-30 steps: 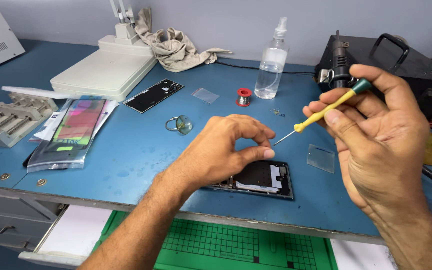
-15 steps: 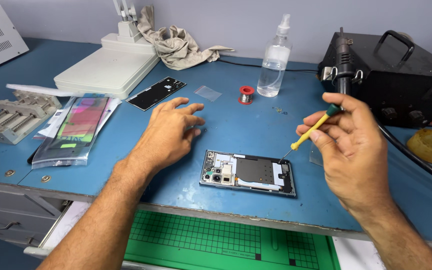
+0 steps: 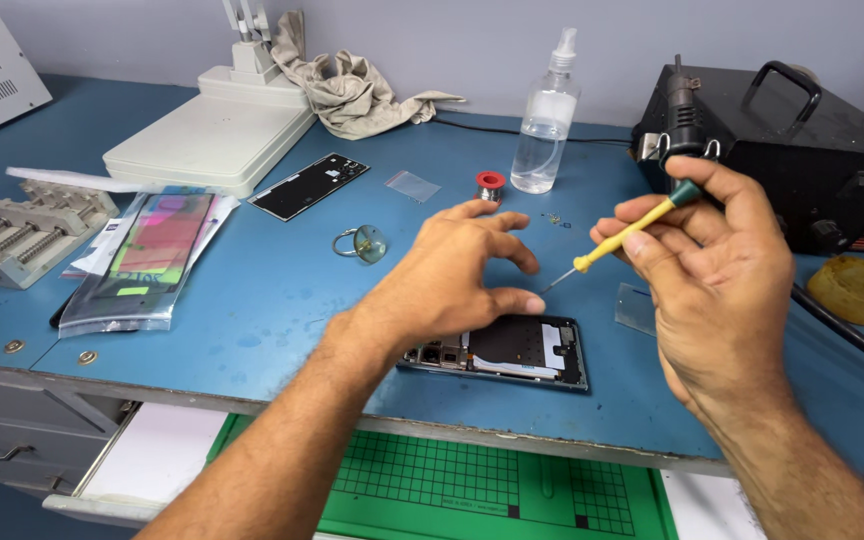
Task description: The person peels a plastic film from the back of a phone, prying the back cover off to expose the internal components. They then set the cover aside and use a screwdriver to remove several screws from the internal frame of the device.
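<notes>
Opened phone [image 3: 512, 352] lies near counter [image 3: 252, 290] edge, back cover [image 3: 309, 185] already off, far left. Left hand [image 3: 452, 280] hovers over it, fingers spread, empty. Right hand [image 3: 717, 265] pinches yellow screwdriver [image 3: 627, 232], tip raised. Internals still in place.

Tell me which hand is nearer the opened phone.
Left. The left hand hovers right over the opened phone, its thumb at the phone's upper edge. The right hand, holding a screwdriver, is raised off to the phone's right.
</notes>
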